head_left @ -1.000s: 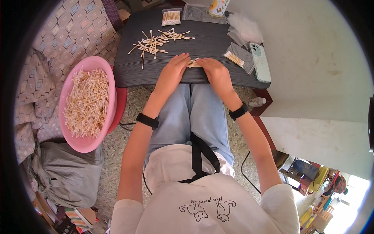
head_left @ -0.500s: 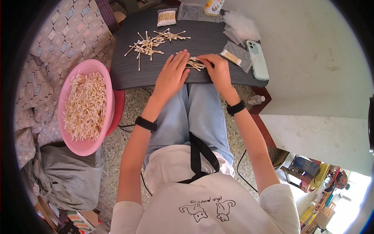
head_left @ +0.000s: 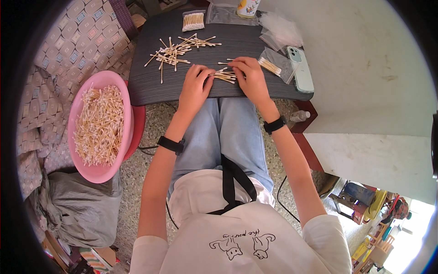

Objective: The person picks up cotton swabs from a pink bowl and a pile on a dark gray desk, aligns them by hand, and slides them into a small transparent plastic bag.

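Seated person, dark ribbed tabletop (head_left: 255, 89) across the knees. Both hands work at the near edge, about mid-width.

Left hand (head_left: 195, 86): palm down, fingers curled lightly over the left ends of a small bundle of cotton swabs (head_left: 224, 75). Right hand (head_left: 248, 77): fingers bent around the right ends of the same bundle, pinching it from the other side. How tightly either hand grips is hard to tell; the fingertips are hidden under the knuckles. The bundle lies on the table between the two hands, roughly parallel to the near edge, its tips uneven.

Loose swabs (head_left: 175, 51) scattered toward the far left of the tabletop, apart from the hands. A small clear bag of swabs (head_left: 273, 66) sits just right of the right hand; a pale phone (head_left: 301, 68) lies at the right edge; a filled packet (head_left: 193, 20) rests at the far edge. Pink basin (head_left: 125, 116) heaped with swabs stands off the left edge.

Judgement: squaring the bundle goes best with light pressure from both sides, sticks kept flat and parallel, and ends tapped level before lifting, so none slip out.
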Motion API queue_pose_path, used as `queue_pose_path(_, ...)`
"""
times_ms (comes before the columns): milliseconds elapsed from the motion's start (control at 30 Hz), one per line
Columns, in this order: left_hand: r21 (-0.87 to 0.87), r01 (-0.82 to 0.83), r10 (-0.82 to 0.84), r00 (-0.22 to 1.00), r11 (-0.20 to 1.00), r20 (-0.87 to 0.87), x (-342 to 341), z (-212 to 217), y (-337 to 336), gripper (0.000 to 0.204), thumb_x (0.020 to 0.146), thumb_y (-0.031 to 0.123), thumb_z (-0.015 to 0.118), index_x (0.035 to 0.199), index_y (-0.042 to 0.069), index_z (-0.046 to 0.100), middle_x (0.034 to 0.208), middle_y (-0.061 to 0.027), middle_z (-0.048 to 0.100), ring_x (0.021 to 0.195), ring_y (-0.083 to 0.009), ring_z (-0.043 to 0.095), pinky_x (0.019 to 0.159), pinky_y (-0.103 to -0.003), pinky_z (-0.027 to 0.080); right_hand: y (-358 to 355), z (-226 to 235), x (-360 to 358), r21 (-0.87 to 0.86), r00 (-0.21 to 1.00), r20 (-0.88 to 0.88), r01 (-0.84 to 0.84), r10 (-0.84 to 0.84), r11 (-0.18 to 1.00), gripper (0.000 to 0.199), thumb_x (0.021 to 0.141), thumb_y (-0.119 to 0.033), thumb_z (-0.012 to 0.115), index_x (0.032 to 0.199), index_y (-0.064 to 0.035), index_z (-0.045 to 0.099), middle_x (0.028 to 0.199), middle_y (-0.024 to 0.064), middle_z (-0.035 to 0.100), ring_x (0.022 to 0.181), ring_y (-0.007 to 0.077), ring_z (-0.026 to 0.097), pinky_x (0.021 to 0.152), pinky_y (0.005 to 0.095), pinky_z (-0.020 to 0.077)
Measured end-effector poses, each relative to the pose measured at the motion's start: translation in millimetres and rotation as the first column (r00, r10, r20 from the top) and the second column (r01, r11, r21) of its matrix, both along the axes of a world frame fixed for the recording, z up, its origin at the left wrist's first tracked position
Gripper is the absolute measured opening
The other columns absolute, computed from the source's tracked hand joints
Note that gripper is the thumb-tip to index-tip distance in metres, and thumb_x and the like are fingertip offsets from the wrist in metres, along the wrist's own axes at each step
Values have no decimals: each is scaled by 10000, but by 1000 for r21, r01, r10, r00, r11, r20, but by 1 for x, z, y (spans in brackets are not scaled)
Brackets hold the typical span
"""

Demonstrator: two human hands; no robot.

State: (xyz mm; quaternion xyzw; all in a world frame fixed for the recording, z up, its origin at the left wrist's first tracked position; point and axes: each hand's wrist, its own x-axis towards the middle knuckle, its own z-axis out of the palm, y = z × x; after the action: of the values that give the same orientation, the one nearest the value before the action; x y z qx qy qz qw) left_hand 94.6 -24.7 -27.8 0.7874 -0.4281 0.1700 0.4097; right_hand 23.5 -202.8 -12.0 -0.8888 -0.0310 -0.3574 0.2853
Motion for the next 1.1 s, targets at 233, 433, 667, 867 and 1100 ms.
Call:
queue_pose_path(233, -9, 2, -2, 997, 1000, -73, -1, 2, -1, 174, 844, 66, 644, 1016, 50, 663, 965, -87, 595, 937, -279, 578, 836, -366, 470, 1, -1, -11, 16, 992, -111, -64, 65, 998, 163, 778, -91, 697, 929, -30, 695, 934, 98, 605, 902, 285, 563, 794, 385, 481)
queue_pose_path(433, 99, -27, 19, 996, 995, 83, -2, -3, -2, 273, 864, 85, 624, 1133, 47, 654, 1186, -106, 606, 1111, -290, 570, 950, -375, 461, 5, -3, -5, -68, 992, -110, 55, -62, 996, 147, 794, -40, 659, 937, -26, 691, 929, 102, 606, 894, 290, 568, 795, 388, 481)
queue_pose_path(667, 399, -27, -61, 976, 917, 207, -21, 2, 15, 483, 914, 205, 558, 1348, 11, 469, 1430, -119, 434, 1325, -267, 407, 1102, -423, 321, 12, -9, -19, -157, 987, -121, -121, 103, 980, 322, 862, -119, 614, 1157, 7, 606, 1182, 148, 599, 1171, 303, 528, 976, 411, 435)
queue_pose_path(867, 453, 0, -94, 978, 892, 184, -30, 4, 23, 534, 920, 246, 548, 1387, 20, 424, 1466, -113, 390, 1355, -255, 367, 1115, -413, 300, 16, -10, -33, -426, 959, -283, -112, -14, 898, 510, 947, -297, 508, 1384, -46, 429, 1436, 124, 424, 1337, 256, 386, 1111, 417, 297)
queue_pose_path(1100, 475, 8, -80, 988, 880, 132, -19, 9, 16, 523, 962, 292, 484, 1405, 29, 398, 1477, -110, 377, 1379, -273, 323, 1136, -417, 258, 17, -9, -22, -461, 961, -257, -26, -106, 887, 504, 955, -326, 498, 1379, -59, 443, 1442, 107, 426, 1343, 260, 382, 1109, 431, 293)
